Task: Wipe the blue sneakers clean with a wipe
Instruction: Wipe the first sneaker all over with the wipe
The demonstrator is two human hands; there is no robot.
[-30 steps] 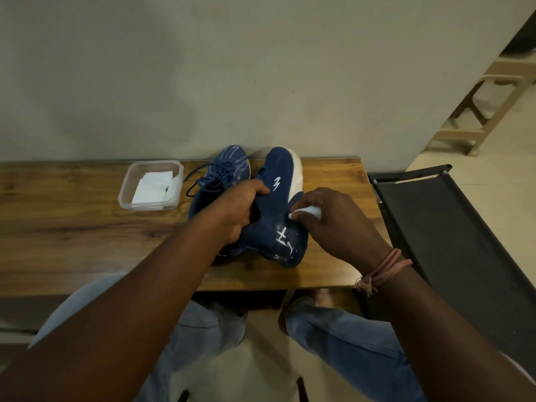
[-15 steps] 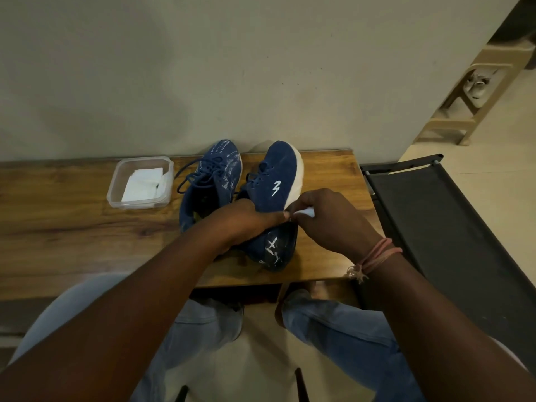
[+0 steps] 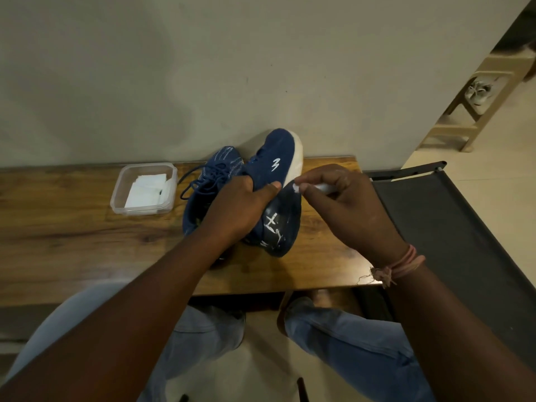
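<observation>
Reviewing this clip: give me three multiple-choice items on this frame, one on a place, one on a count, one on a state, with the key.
1. Where does the clear plastic container sit?
A. left of the sneakers
B. right of the sneakers
C. on the floor

2. How many blue sneakers are on the wooden table?
A. one
B. two
C. three

3. What does the right hand hold?
A. nothing
B. a brush
C. a wipe

Key: 1 A, the container stands left of the laced sneaker. 2 B, the laced one plus the tilted sneaker gripped by the left hand. 3 C, its fingers pinch a white wipe at the white sole.
</observation>
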